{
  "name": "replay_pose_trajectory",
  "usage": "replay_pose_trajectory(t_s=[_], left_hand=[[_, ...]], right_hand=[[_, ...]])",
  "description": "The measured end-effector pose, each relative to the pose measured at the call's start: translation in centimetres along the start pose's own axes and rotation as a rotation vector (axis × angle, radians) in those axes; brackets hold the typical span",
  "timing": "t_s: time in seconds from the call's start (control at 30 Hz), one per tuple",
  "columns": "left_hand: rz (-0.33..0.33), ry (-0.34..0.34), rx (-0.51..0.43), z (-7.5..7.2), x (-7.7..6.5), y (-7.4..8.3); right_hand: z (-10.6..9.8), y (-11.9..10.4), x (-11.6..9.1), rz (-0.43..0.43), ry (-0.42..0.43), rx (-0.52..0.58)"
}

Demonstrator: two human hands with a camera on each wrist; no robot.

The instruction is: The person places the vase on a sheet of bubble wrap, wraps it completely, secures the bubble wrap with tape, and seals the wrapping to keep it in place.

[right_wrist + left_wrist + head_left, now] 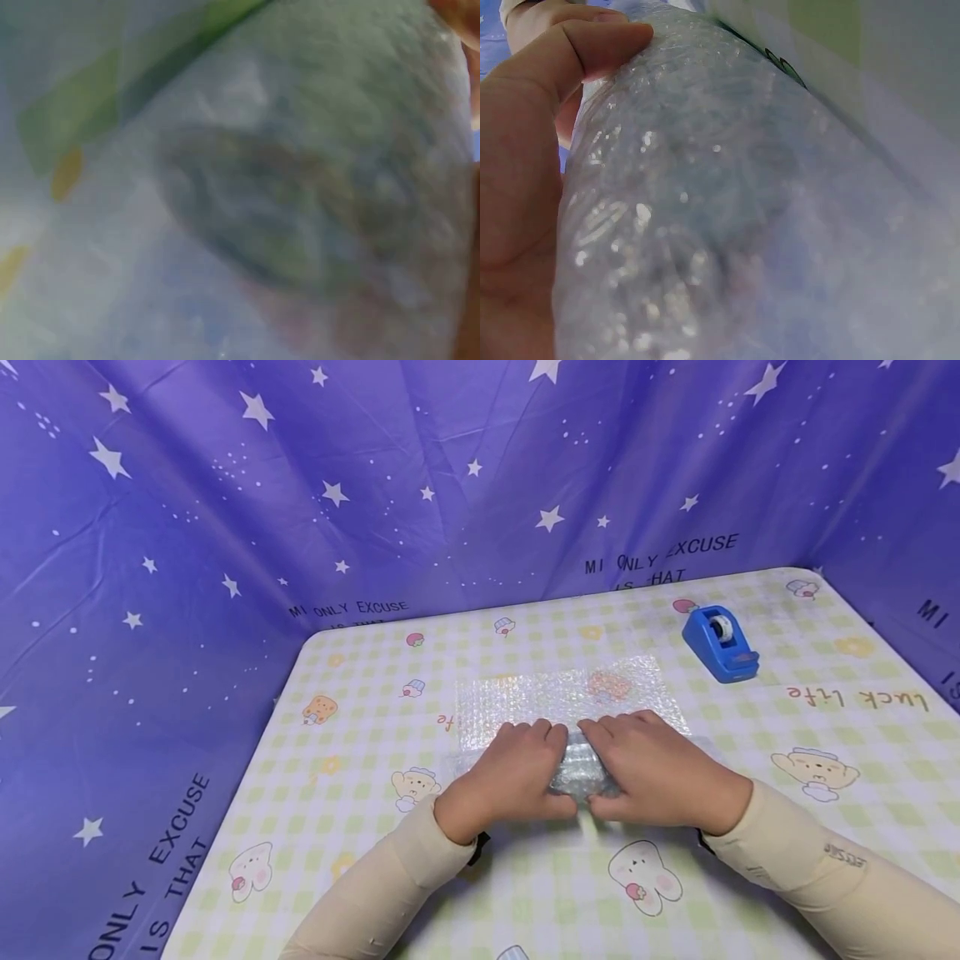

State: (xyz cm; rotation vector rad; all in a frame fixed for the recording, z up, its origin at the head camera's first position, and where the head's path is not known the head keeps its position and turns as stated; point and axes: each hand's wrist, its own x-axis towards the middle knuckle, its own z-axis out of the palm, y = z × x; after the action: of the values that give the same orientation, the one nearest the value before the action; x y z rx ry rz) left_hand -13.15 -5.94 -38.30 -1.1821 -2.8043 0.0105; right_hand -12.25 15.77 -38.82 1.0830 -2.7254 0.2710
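Both hands grip a roll of clear bubble wrap (581, 768) from either side in the head view, fingers over its far side and thumbs along the near side. My left hand (513, 772) holds its left part and my right hand (660, 768) its right part, thumbs close together. Beyond the roll, a flat sheet of the same bubble wrap (525, 702) lies on the table. In the left wrist view the wrap (682, 172) bulges, with a thumb across its top. The right wrist view shows a blurred oval outline (255, 210) through the wrap; I cannot tell what is inside.
A blue tape dispenser (722, 643) with a roll of tape stands at the back right of the table. The tabletop (360, 827) has a green-checked cover with printed cartoon figures. Purple star-patterned curtains (450, 527) hang behind and on both sides.
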Motion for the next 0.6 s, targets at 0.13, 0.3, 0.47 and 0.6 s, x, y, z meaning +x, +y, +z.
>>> replay_pose_trajectory(t_s=[0.13, 0.3, 0.47, 0.6], left_hand=[[-0.003, -0.003, 0.013, -0.06, 0.00, 0.08], [-0.006, -0.006, 0.016, -0.13, 0.01, 0.07], [-0.009, -0.012, 0.004, -0.13, 0.08, -0.04], [-0.011, -0.010, -0.007, -0.04, 0.16, -0.16]], right_hand=[[-0.35, -0.07, -0.20, 0.003, -0.009, -0.031], [-0.42, -0.22, -0.31, -0.005, 0.013, -0.090], [-0.65, -0.53, -0.32, -0.032, 0.049, -0.137], [-0.77, -0.86, -0.26, -0.042, 0.064, -0.155]])
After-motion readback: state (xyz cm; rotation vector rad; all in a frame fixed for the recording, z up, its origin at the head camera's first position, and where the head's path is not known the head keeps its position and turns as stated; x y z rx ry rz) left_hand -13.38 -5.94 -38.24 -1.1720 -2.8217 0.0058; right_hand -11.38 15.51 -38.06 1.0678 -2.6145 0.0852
